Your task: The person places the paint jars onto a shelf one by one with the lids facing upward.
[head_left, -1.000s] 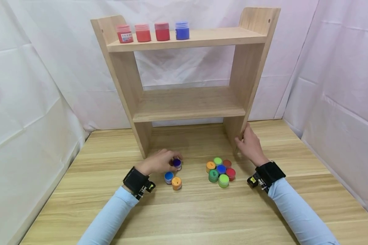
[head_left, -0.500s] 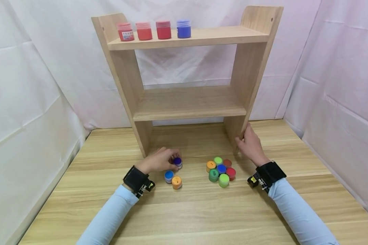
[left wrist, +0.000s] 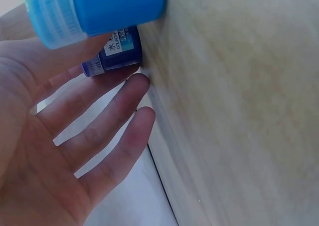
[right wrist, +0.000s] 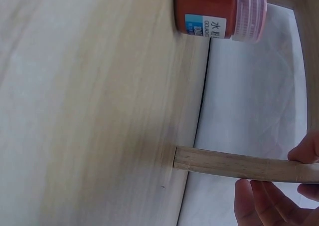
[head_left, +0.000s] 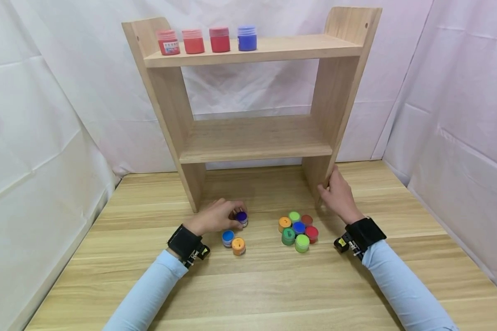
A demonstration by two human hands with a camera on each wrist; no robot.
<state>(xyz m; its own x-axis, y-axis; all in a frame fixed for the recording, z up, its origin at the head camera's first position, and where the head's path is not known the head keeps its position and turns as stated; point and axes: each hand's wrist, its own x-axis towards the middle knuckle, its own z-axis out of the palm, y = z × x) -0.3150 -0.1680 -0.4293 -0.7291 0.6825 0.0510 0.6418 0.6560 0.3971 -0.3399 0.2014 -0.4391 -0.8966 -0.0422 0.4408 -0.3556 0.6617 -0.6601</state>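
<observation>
My left hand (head_left: 218,217) pinches a small dark purple paint jar (head_left: 242,219) between thumb and fingers, low at the tabletop in front of the shelf. In the left wrist view the jar (left wrist: 119,54) stands upright on the wood, its label partly behind the hand. Just in front of that hand are a blue paint jar (head_left: 228,238) and an orange paint jar (head_left: 239,246). My right hand (head_left: 340,195) grips the front edge of the wooden shelf's right side panel (head_left: 341,105), thumb on one face and fingers on the other.
Three red jars (head_left: 220,41) and a blue jar (head_left: 247,40) line the left half of the shelf's top board (head_left: 302,46). A cluster of several paint jars, including a light green jar (head_left: 302,242) and a dark green jar (head_left: 288,236), stands before the right panel.
My left hand has shifted the purple jar slightly right and towards the shelf, away from the blue and orange jars. The right hand keeps its grip on the side panel.
</observation>
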